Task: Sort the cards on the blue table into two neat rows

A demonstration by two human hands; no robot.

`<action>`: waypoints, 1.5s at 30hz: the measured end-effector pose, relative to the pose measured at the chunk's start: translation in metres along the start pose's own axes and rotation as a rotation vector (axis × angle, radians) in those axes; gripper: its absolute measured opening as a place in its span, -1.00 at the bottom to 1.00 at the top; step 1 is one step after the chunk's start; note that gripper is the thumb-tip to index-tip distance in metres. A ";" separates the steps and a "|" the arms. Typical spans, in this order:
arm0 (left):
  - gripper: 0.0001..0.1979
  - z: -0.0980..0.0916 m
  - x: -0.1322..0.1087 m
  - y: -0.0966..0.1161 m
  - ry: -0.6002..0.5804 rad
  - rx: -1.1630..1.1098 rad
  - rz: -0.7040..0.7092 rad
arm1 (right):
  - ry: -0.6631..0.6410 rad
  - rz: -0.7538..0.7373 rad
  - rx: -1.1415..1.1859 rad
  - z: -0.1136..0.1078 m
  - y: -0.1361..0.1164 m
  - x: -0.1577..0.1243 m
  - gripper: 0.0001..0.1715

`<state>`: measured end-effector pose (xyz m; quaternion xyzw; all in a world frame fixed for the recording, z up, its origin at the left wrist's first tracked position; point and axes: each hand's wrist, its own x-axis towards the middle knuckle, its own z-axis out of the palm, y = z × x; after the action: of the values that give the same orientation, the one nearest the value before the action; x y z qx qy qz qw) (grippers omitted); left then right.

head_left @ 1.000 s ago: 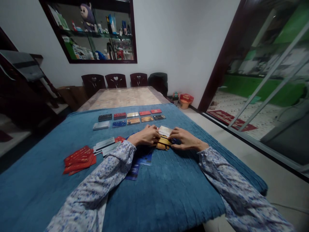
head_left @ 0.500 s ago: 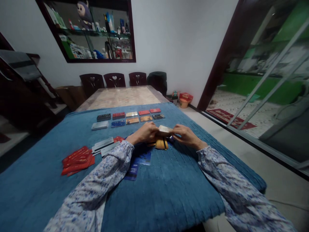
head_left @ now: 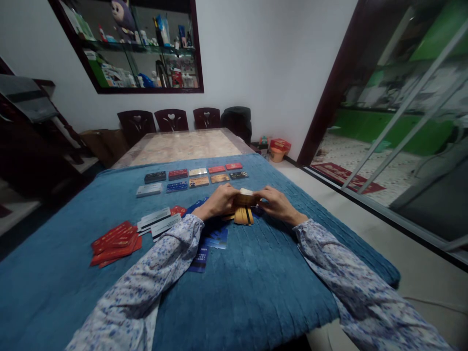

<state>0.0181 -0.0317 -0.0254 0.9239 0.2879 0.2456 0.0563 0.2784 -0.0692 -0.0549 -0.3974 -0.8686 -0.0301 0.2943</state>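
Observation:
Between both hands is a small stack of pale gold cards (head_left: 246, 197). My left hand (head_left: 221, 200) grips its left end, and my right hand (head_left: 275, 202) pinches its right end. Just below the stack, orange-yellow cards (head_left: 243, 216) with a dark stripe lie on the blue cloth. Blue cards (head_left: 215, 238) are spread beneath and beside my left wrist, partly hidden by it. White cards (head_left: 155, 218) with black stripes lie left of my left forearm, and fanned red cards (head_left: 116, 243) lie farther left.
Two rows of neat card stacks (head_left: 199, 182) stand beyond my hands on the blue cloth (head_left: 256, 287). Past the cloth is the marble tabletop (head_left: 175, 145), with dark chairs (head_left: 171, 119) behind it. A sliding glass door stands at the right.
The held stack has tilted, showing more of its gold edge or face. Both hands stay on it, with my right hand slightly farther left. The whole view has shifted a little.

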 end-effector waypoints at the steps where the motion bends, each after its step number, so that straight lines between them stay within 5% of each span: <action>1: -0.79 0.001 0.000 -0.001 0.010 -0.011 -0.008 | -0.004 0.007 -0.001 0.001 0.000 0.000 -0.67; 13: -0.73 0.005 -0.002 -0.005 0.101 -0.128 -0.111 | -0.033 0.063 0.072 0.012 0.008 0.003 -0.88; 22: -0.79 0.005 -0.004 -0.003 0.081 -0.144 -0.098 | 0.213 0.123 0.172 0.008 0.001 0.005 -0.82; 30: -0.81 0.007 -0.003 -0.004 0.103 -0.115 -0.075 | 0.282 0.106 0.114 0.003 -0.004 0.005 -0.71; 45: -0.78 0.005 0.001 0.021 0.152 -0.165 -0.042 | 0.122 -0.014 -0.114 0.006 -0.011 0.009 -0.63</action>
<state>0.0322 -0.0481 -0.0243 0.8886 0.2895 0.3367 0.1151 0.2630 -0.0688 -0.0525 -0.4046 -0.8489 -0.1055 0.3233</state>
